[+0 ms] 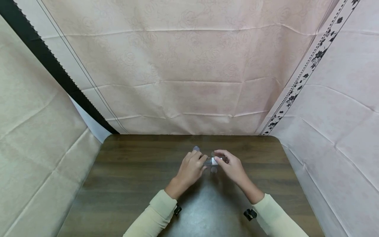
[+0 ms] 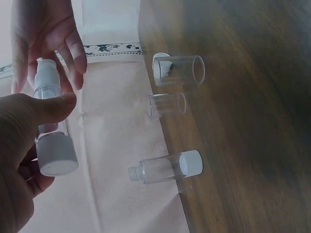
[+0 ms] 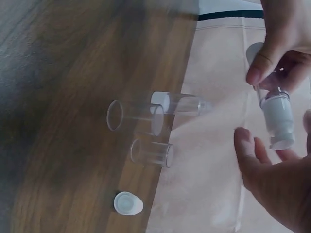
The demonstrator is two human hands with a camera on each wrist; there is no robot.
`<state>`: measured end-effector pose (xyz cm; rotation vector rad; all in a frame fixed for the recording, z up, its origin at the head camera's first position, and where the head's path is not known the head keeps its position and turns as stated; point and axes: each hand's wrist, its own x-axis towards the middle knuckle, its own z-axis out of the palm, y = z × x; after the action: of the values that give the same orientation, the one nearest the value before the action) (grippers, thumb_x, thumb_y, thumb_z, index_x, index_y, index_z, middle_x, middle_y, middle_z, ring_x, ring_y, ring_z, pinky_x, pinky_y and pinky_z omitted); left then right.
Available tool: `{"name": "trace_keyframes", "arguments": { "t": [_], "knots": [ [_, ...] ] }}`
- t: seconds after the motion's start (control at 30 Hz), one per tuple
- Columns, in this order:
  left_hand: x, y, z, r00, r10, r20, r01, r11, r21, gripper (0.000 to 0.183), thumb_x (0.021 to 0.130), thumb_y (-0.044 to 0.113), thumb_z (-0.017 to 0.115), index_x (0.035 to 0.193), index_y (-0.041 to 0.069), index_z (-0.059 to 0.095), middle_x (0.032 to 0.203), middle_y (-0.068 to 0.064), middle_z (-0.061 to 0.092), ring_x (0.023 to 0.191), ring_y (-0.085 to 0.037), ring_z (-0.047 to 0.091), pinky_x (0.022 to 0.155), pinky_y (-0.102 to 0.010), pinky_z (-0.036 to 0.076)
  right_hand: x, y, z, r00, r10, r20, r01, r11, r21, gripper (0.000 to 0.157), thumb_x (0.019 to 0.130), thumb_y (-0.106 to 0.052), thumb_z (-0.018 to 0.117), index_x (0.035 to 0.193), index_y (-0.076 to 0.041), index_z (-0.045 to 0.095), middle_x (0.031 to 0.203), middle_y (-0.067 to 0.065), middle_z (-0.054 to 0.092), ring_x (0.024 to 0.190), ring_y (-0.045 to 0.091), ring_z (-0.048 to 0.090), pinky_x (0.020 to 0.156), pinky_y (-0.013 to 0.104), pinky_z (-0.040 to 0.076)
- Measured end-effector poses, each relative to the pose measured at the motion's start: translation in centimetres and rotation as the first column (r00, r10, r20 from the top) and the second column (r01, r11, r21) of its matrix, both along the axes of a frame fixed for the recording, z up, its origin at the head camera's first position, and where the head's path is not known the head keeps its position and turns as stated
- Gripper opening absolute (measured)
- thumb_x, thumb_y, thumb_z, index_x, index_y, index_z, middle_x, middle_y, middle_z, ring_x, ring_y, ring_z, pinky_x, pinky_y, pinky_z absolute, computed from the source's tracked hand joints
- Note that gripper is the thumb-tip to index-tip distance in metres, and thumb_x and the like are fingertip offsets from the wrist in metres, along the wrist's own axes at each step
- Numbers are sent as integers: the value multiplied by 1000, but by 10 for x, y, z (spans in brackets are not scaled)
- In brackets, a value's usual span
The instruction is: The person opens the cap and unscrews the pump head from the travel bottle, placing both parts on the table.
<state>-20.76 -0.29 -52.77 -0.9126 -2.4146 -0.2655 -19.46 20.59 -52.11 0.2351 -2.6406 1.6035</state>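
My left hand (image 1: pixel 191 168) holds a small clear bottle (image 2: pixel 53 126) with a white base and a white neck piece, its thumb lying across the clear body in the left wrist view. The bottle's white neck (image 3: pixel 279 119) points toward my right hand (image 3: pixel 277 184). The right fingers are spread around that white end, and in the right wrist view a gap shows between them and it. From the head view, the right hand (image 1: pixel 232 166) covers part of the bottle's end.
Near the table's (image 1: pixel 133 184) far edge lie a second clear bottle (image 2: pixel 165 169) with a white base, a larger clear cylinder (image 2: pixel 180 70), a smaller clear cylinder (image 2: pixel 167 104) and a small white piece (image 3: pixel 128 203). A pale cloth (image 1: pixel 189 65) hangs behind the table.
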Motion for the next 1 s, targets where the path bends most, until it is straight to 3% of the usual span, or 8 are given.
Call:
{"name": "trace_keyframes", "arguments": {
  "t": [0.17,0.3,0.4,0.63,0.83,1.0],
  "knots": [
    [0,2,-1,998,9,-63,-11,999,-47,32,87,32,86,110,11,78,93,-1,70,79,-13,55,63,-23,39,-4,1,1,993,23,114,-19,999,-35,30,103,-32,65,123,-11,72,115,10,72,93,24,70,74,29,58],
    [-1,4,-2,993,1,-117,-8,998,-58,25,88,25,85,105,9,78,89,-2,70,73,-14,53,60,-24,36,-7,1,-5,988,11,157,-6,999,-33,29,104,-29,65,116,-5,74,105,11,73,86,20,68,71,25,54],
    [-1,4,-4,991,0,-131,-8,998,-64,17,91,20,80,103,8,77,86,-2,69,73,-15,53,60,-25,35,-6,0,-7,982,34,184,-16,995,-98,28,104,-23,64,114,2,72,102,15,72,85,18,70,73,25,57],
    [1,5,-6,993,22,-119,-32,996,-79,16,93,21,77,106,11,79,89,-1,69,77,-15,55,62,-26,38,-3,1,-8,971,74,229,-27,980,-199,25,102,-16,67,118,3,71,105,17,72,90,26,72,78,36,61],
    [3,5,-2,996,19,-84,-21,1000,-22,28,83,24,88,105,9,78,90,-2,69,78,-15,56,62,-25,39,-3,4,-5,978,76,192,-40,982,-185,24,97,-16,74,117,-2,72,118,18,68,92,16,66,76,27,57],
    [5,4,0,1000,16,-22,-16,1000,26,32,81,26,91,106,11,78,91,-1,68,80,-14,55,65,-25,40,-1,3,-3,981,83,174,-44,975,-217,26,94,-11,76,118,-2,71,124,20,67,98,20,67,78,24,57]
  ]
}}
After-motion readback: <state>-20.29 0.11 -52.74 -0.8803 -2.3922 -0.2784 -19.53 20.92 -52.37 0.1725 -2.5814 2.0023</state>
